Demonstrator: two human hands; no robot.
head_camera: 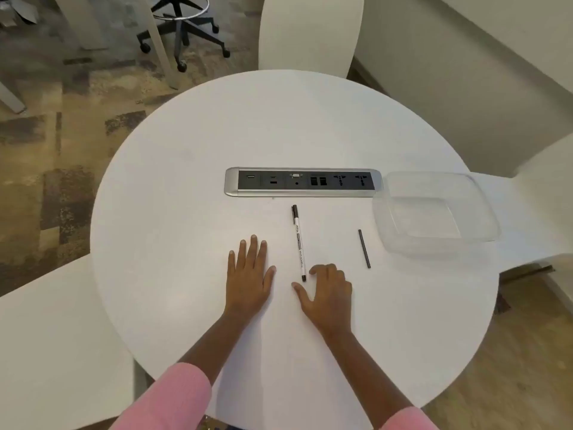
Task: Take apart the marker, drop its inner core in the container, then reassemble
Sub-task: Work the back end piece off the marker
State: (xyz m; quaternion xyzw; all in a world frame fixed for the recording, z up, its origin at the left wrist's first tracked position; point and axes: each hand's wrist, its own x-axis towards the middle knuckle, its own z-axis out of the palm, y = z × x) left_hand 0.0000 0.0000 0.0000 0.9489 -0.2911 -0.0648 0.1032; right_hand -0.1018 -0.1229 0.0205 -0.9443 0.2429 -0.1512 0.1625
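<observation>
A marker [299,242] is seen lying on the round white desk [186,187], just in front of the socket strip [302,182], its capped end far and its dark tip near. It is judged to be light, stiff and smooth-barrelled, so it may roll or slip; a firm pinch at the middle of the barrel, with the other hand on an end piece, is thought best for pulling it apart. To its right a thin dark rod [364,248], possibly an inner core, is laid loose on the desk, near the container but not in it.

The left hand [249,274] is spread flat and empty on the desk, left of the marker. The right hand [327,293] is loosely curled, holding nothing, its fingertips just beside the marker's near end.

The clear plastic container [434,181] at the right edge is seen to be empty, with no lid on it.
</observation>
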